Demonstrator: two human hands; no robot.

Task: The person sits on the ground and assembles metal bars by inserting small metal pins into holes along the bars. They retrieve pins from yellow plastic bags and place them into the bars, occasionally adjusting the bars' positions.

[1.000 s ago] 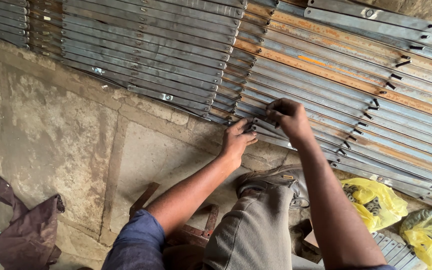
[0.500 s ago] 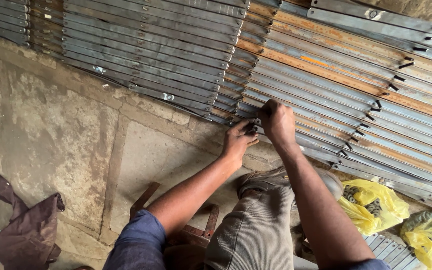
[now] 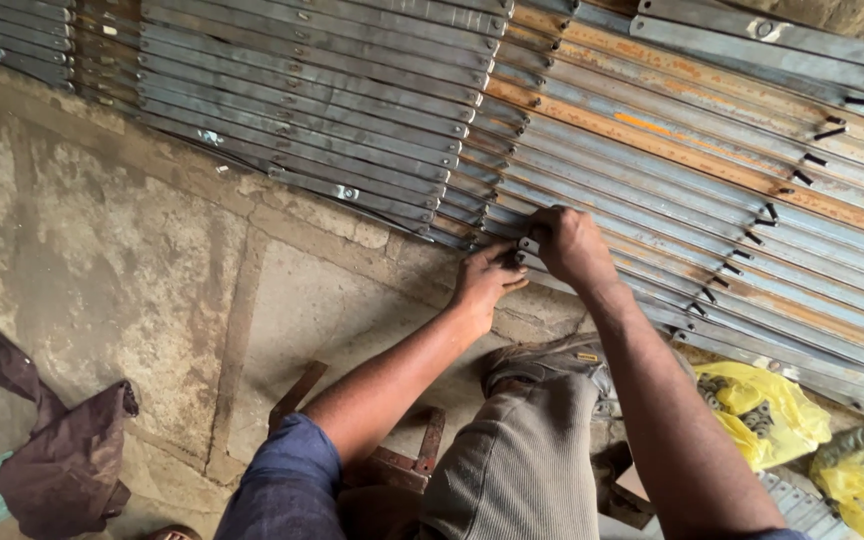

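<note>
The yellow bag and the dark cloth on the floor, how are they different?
The yellow bag is bright and shiny; the dark cloth is dull brownish purple. The yellow bag lies on the right side, below the metal strips; the dark cloth lies far left on bare concrete. Both are crumpled and lie apart from the hands.

Left sleeve: short, dark blue cloth sleeve (image 3: 287, 475), ending above the elbow.
Forearms: both bare, no watch or bands showing.
Left hand (image 3: 485, 283): bare, no glove.
Right hand (image 3: 572, 245): bare, no glove.
Trousers: grey-khaki ribbed trouser leg (image 3: 512, 460).
Footwear: worn grey-brown shoe (image 3: 542, 362).
</note>
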